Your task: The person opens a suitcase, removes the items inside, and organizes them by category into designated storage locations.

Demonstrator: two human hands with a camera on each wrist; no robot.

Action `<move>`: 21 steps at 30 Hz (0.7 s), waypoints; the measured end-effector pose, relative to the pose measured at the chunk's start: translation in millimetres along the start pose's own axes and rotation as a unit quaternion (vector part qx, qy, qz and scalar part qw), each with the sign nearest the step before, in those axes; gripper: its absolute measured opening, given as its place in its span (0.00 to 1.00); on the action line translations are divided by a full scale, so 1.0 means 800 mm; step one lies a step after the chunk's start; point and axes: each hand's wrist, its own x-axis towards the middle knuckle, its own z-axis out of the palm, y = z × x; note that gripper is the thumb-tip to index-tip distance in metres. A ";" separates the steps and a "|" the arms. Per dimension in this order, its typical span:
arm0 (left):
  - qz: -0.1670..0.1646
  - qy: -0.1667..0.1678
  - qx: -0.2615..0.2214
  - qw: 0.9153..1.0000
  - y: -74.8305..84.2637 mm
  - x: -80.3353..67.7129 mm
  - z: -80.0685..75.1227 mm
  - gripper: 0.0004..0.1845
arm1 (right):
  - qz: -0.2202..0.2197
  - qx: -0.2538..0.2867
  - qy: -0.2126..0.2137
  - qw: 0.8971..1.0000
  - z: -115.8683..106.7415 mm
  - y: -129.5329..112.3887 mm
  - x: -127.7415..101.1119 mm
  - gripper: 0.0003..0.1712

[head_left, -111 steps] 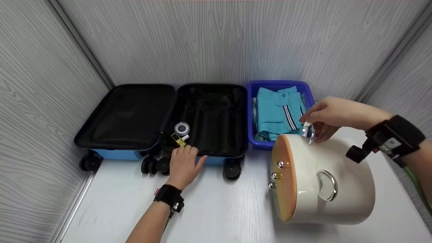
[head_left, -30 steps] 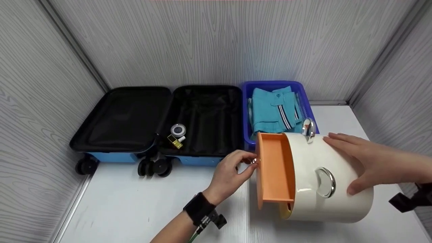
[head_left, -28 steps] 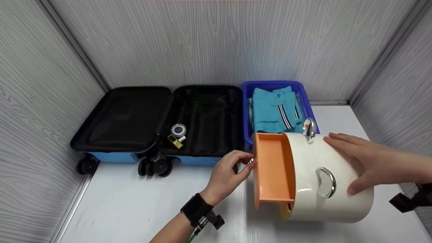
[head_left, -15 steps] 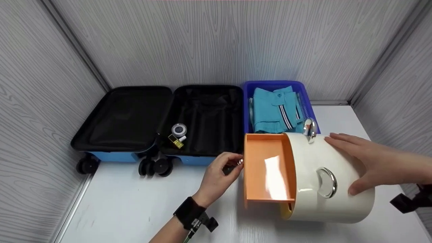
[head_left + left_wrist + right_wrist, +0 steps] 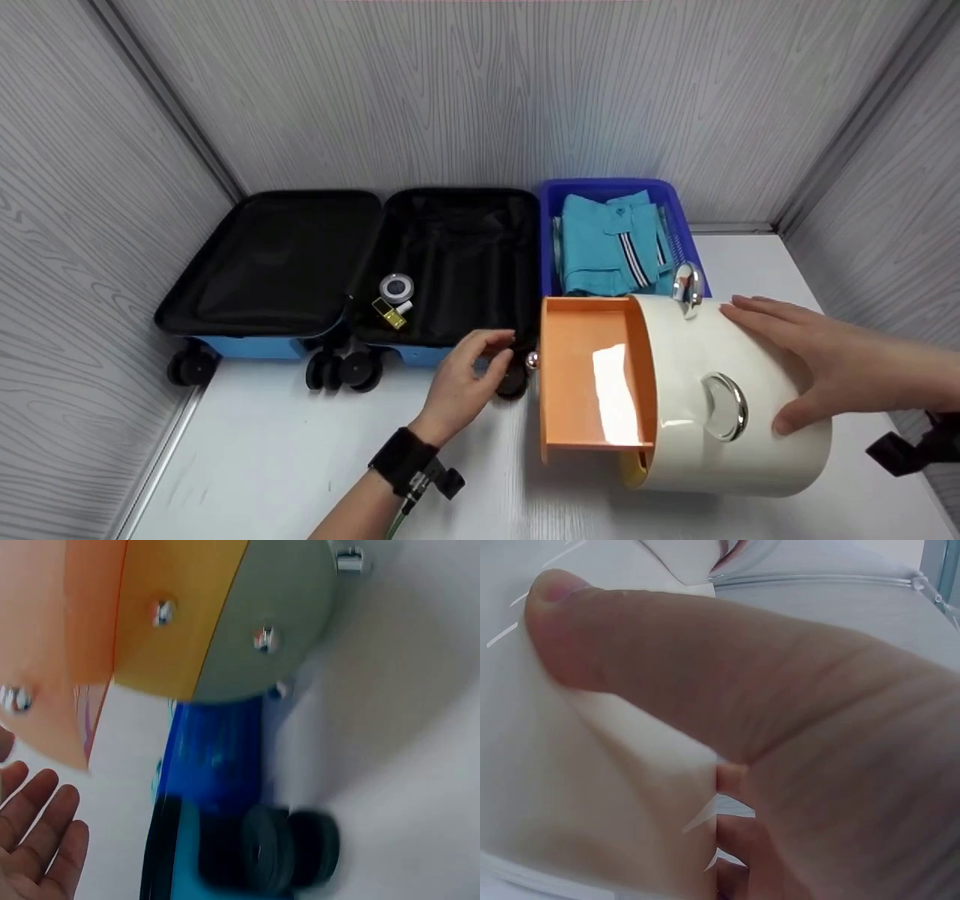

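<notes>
Nearest to me stands the cream round box (image 5: pixel 739 405) on the white table (image 5: pixel 300 465), lying on its side, and I take it as my landmark. My right hand (image 5: pixel 806 360) rests flat on its curved top, fingers straight and together, thumb down its near side just right of the silver ring handle (image 5: pixel 724 405). The right wrist view shows only my thumb pressed on the cream shell. From the box's left face the orange drawer (image 5: pixel 589 371) sticks out, open. My left hand (image 5: pixel 465 375) hovers just left of the drawer's front, fingers loosely spread and holding nothing; the small silver knob (image 5: pixel 532 361) on the drawer front sits just beyond my fingertips, apart from them. Behind the box is the blue basket (image 5: pixel 551 202) with a folded teal shirt (image 5: pixel 607 244). Left of the box, further back, the black-lined suitcase (image 5: pixel 300 255) lies open, with a round tin (image 5: pixel 396 286) and a small yellow bottle (image 5: pixel 390 313) in its right half
</notes>
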 end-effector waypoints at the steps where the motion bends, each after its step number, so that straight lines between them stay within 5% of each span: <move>1: 0.003 0.005 0.021 1.000 -0.006 0.005 -0.007 0.16 | 0.005 -0.001 0.000 1.000 0.000 0.000 0.000 0.80; 5: 0.007 0.012 0.130 0.991 -0.033 0.028 -0.044 0.12 | 0.012 0.005 -0.002 1.000 -0.001 -0.001 -0.003 0.79; 11: -0.029 -0.051 0.283 0.957 -0.077 0.055 -0.106 0.13 | 0.009 0.012 -0.003 1.000 -0.001 -0.002 -0.002 0.79; 21: -0.055 -0.119 0.387 0.913 -0.118 0.080 -0.165 0.12 | 0.017 0.017 -0.008 1.000 0.002 -0.006 0.000 0.80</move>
